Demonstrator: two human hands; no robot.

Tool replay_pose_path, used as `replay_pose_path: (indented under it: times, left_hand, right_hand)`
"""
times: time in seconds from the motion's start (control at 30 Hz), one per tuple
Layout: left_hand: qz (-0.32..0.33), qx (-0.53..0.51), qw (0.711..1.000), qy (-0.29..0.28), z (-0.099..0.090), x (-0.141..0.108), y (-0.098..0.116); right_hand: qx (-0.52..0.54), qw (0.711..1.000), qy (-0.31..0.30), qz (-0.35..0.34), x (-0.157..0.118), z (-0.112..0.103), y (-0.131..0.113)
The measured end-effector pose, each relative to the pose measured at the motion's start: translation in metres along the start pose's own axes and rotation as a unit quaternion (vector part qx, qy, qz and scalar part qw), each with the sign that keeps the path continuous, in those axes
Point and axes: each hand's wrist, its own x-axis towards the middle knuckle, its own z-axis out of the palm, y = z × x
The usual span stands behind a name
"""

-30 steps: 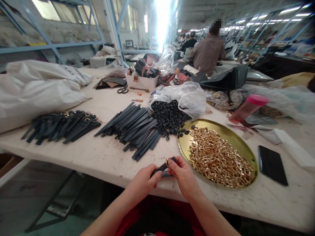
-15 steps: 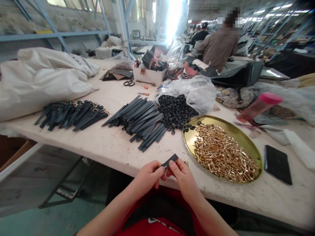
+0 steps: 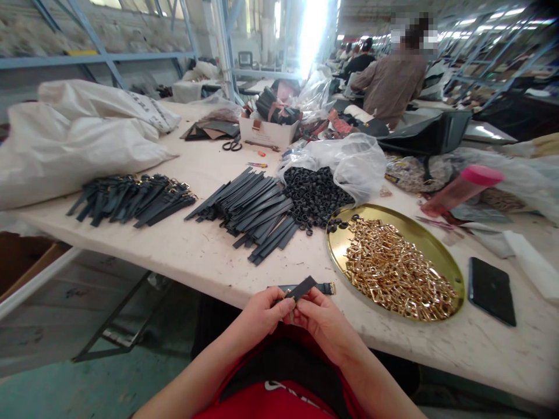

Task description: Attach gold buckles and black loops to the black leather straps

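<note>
Left of the gold tray (image 3: 420,235), a bare lane of counter (image 3: 187,251) runs along the near edge; a buckled strap (image 3: 324,288) obstructs it near the tray; black rings (image 3: 318,195) crowd the tray's far-left rim, some lying inside; right of the tray, a phone (image 3: 491,291) leaves only a narrow gap.

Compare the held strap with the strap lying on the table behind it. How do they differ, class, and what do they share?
Support: the held strap is gripped; the lying strap rests on the table.
Direction: the held strap slants up to the right in the picture; the lying strap runs nearly level.
End: the lying strap shows a gold buckle at its right end; the held strap's right end looks plain.
Shared: both are dark and narrow.
</note>
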Motion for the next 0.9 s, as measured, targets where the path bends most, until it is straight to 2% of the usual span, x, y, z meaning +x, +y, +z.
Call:
replay_pose_path:
  times: [0.17,0.37,0.57,0.77,0.9]
  left_hand:
    - [-0.029,-0.013,0.999,0.003,0.001,0.000,0.000]
    - [-0.018,-0.037,0.999,0.001,0.004,0.003,0.003]
    - [-0.010,0.019,1.000,0.019,0.006,0.004,0.006]
    - [0.000,0.075,0.996,0.046,0.009,0.007,0.002]
    - [0.001,0.082,0.995,0.056,0.011,0.007,0.004]
  right_hand:
    - [0.001,1.000,0.030,-0.007,0.000,0.002,-0.002]
    - [-0.082,0.995,0.037,-0.035,-0.001,0.002,-0.002]
    - [-0.198,0.972,0.084,-0.093,0.002,-0.001,-0.007]
    - [-0.120,0.990,0.059,-0.048,0.007,-0.010,-0.004]
    - [-0.137,0.986,0.068,-0.069,0.007,-0.013,-0.001]
